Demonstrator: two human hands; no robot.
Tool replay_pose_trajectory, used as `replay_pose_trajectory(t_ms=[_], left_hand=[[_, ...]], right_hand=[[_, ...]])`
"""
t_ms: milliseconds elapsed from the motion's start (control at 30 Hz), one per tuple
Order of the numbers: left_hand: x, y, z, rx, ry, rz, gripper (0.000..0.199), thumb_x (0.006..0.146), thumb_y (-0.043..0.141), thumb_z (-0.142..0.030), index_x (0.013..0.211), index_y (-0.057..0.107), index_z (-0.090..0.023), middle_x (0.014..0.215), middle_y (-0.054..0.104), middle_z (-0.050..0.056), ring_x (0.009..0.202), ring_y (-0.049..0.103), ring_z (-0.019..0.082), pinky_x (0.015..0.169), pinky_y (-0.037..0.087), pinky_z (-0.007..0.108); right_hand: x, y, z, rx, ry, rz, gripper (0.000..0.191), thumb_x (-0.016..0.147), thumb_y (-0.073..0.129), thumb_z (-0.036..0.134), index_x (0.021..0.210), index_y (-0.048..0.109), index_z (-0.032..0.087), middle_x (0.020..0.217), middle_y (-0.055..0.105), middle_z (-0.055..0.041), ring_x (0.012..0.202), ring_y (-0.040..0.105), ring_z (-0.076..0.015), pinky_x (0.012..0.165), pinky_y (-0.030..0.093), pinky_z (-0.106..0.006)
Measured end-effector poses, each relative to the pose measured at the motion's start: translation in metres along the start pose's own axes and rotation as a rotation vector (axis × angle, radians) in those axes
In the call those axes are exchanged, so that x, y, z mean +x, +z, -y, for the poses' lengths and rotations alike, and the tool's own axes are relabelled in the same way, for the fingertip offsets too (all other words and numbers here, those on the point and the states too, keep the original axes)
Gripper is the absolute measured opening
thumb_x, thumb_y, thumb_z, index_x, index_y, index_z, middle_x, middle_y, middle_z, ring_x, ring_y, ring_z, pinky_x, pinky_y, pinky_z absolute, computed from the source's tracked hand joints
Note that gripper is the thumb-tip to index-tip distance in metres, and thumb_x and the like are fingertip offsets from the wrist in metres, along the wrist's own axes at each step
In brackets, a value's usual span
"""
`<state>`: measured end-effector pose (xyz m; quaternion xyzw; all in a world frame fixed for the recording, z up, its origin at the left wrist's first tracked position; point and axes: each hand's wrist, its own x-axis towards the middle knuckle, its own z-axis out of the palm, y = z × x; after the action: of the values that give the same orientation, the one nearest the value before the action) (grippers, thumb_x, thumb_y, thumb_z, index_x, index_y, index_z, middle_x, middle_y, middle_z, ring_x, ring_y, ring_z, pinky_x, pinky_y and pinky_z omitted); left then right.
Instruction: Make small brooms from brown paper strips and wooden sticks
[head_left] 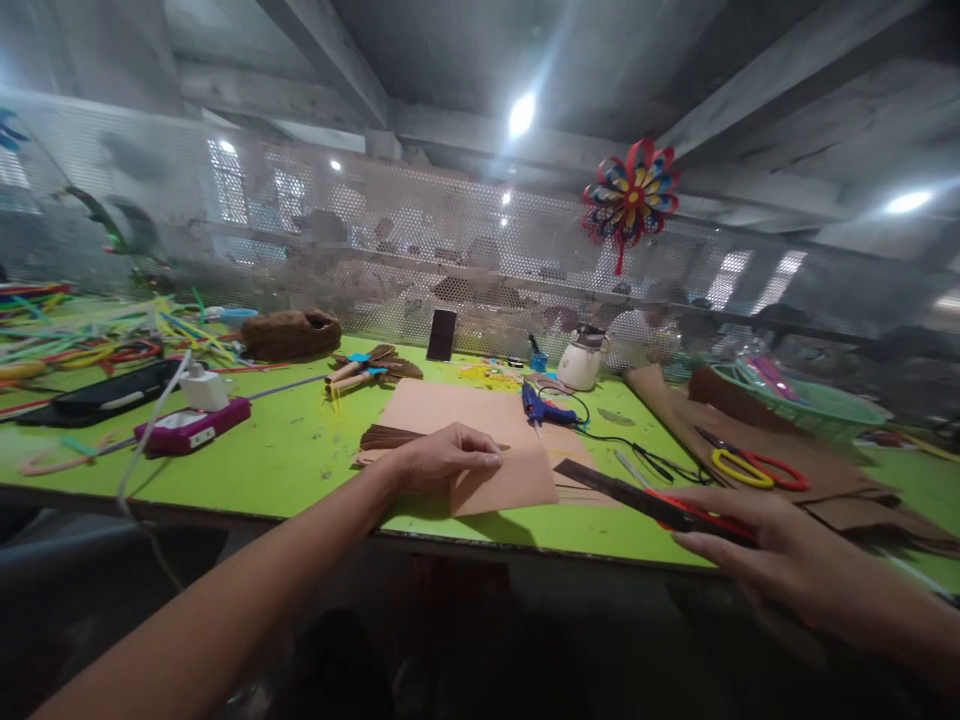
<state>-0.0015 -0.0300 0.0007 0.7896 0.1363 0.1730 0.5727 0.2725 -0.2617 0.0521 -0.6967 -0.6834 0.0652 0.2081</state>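
Note:
My left hand [451, 455] is closed on a folded sheet of brown paper [510, 483], pinching its upper edge between thumb and fingers. The sheet is tilted up above the table's front edge. Beneath and behind it lie a larger brown sheet [442, 403] and a stack of brown paper pieces [382, 440]. My right hand [765, 545] grips a long, dark, flat tool [611, 483] with red parts near the fingers. Its exact kind is unclear. The tool's far end points at the paper, just right of the folded sheet.
On the green table [292, 450] stand a blue glue gun [551, 408], a white jug [581, 362] and a phone [442, 335]. Scissors [750, 468] lie on brown paper at right, near a green basket [806, 400]. A purple power strip [193, 427] and coloured strips [97, 335] are left.

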Motion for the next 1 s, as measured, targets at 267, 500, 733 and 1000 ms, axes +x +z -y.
replay_pose_trajectory(t_ms=[267,500,733,1000], left_hand=[[0.001,-0.0003,0.0013,-0.015,0.011,-0.013,0.029,0.074,0.065,-0.04,0.075,0.067,-0.011,0.068,0.055,0.001,0.064,0.042,0.011,0.064,0.032,0.024],[0.0011,0.0002,0.0051,-0.035,0.019,-0.032,0.03,0.073,0.066,-0.041,0.076,0.067,-0.011,0.066,0.054,0.001,0.063,0.041,0.011,0.062,0.031,0.024],[0.0011,0.0015,0.0051,-0.072,-0.018,-0.03,0.031,0.073,0.067,-0.042,0.076,0.067,-0.011,0.065,0.054,0.002,0.062,0.042,0.011,0.061,0.031,0.025],[0.0005,0.0007,0.0029,-0.069,0.005,-0.004,0.03,0.075,0.065,-0.041,0.073,0.066,-0.01,0.065,0.052,0.001,0.062,0.041,0.011,0.062,0.031,0.024]], right_hand=[[0.0018,-0.003,0.0071,-0.014,-0.02,0.111,0.043,0.085,0.051,0.049,0.12,0.061,0.028,0.121,0.062,-0.0057,0.107,0.059,-0.027,0.09,0.047,-0.037],[-0.0014,-0.0038,0.0046,-0.023,-0.013,0.085,0.044,0.083,0.052,0.05,0.119,0.062,0.027,0.12,0.064,-0.006,0.105,0.06,-0.0279,0.089,0.049,-0.037],[-0.0026,-0.0005,0.0043,-0.02,-0.018,0.076,0.041,0.082,0.055,0.049,0.115,0.065,0.028,0.118,0.065,-0.0063,0.105,0.06,-0.0293,0.09,0.049,-0.04],[-0.0018,-0.0017,0.0034,0.014,-0.001,0.083,0.043,0.082,0.054,0.05,0.118,0.063,0.027,0.12,0.063,-0.0067,0.106,0.059,-0.0286,0.09,0.049,-0.039]])
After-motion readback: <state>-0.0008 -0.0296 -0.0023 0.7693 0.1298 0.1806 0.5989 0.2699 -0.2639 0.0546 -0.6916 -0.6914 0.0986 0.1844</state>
